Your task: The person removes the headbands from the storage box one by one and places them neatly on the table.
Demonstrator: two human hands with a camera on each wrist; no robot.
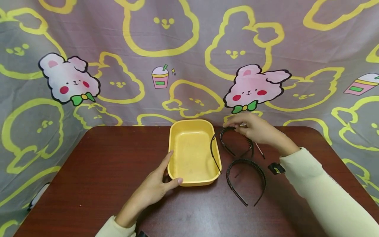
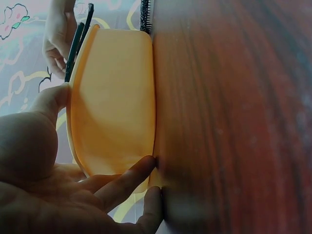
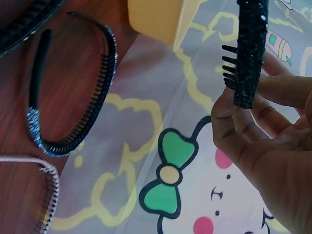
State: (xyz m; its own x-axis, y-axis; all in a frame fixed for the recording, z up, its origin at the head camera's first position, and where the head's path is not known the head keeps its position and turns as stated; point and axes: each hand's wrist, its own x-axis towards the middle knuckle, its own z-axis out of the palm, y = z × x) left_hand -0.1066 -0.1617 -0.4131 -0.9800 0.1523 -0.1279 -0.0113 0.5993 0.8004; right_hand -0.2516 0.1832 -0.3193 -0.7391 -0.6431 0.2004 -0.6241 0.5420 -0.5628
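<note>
My left hand (image 1: 154,186) holds the near-left corner of a yellow plastic basin (image 1: 174,131); the thumb lies at the near rim, with fingers along the outer wall (image 2: 112,97). Beyond the basin's right side, my right hand (image 1: 251,128) hovers with loosely bent fingers. A black toothed headband (image 1: 212,151) slants edge-on over the right rim, a gap from those fingertips in the head view. The right wrist view has this glittery headband (image 3: 251,53) passing in front of the fingers. Below the right hand lies another black headband (image 1: 222,138), its top partly covered.
Nearer the front, a black headband (image 1: 263,176) lies on the dark wooden table (image 1: 103,184). A pale, beaded headband (image 3: 56,190) lies close to the back edge, mostly hidden by the right hand in the head view. A patterned curtain (image 1: 183,65) hangs behind the table.
</note>
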